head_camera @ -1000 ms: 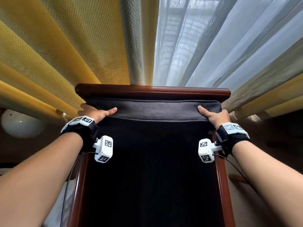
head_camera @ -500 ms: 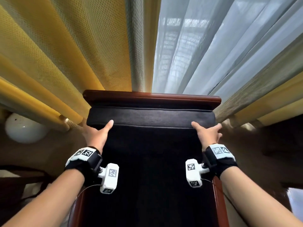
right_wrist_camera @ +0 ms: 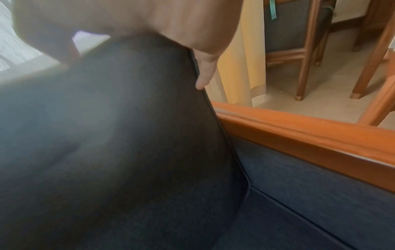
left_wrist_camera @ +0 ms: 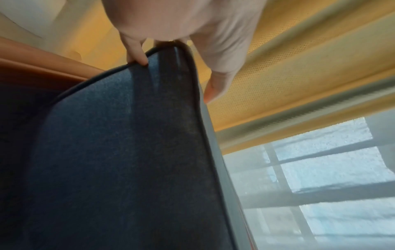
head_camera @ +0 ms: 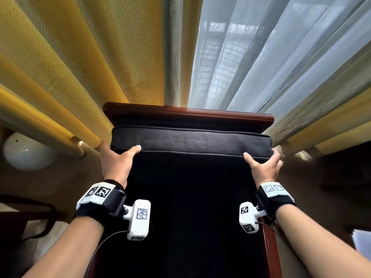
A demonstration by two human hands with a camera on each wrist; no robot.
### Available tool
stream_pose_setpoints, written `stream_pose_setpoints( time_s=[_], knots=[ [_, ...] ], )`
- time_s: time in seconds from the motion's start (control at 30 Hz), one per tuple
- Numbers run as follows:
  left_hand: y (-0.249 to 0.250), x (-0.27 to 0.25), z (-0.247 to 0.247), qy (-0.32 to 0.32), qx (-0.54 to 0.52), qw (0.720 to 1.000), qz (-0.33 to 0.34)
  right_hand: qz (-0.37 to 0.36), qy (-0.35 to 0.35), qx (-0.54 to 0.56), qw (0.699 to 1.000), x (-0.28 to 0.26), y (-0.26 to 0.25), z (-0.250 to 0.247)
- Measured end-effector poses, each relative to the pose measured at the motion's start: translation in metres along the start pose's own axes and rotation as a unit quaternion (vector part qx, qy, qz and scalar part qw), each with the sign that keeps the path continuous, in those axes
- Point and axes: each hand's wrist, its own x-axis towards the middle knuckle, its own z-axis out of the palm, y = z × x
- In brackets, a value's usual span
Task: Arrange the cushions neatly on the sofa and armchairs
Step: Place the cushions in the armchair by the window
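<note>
Both hands clamped on top corners of dark back cushion (head_camera: 190, 140), upright in wooden armchair (head_camera: 188, 114).

Left hand (head_camera: 117, 164) and right hand (head_camera: 265, 167) each with thumb on cushion front, fingers (left_wrist_camera: 136, 54) curled over piped edge behind. Just beyond fingertips: chair's wooden top rail, then yellow curtain (head_camera: 80, 57) and sheer white curtain (head_camera: 261, 57) close behind. Wooden armrest (right_wrist_camera: 299, 132) tight beside right edge; another wooden chair (right_wrist_camera: 299, 33) further right; white globe lamp (head_camera: 26, 151) off left.
</note>
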Motion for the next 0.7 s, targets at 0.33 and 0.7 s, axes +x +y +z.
stream_pose_setpoints(
  time_s=[0.33, 0.7],
  knots=[
    [0.021, 0.033, 0.012, -0.015, 0.206, 0.978, 0.042, 0.043, -0.069, -0.026, 0.996, 0.021, -0.039, 0.027],
    [-0.018, 0.002, -0.042, -0.143, 0.198, 0.970, 0.022, 0.049, -0.141, -0.049, 0.988, 0.001, -0.020, -0.017]
  ],
)
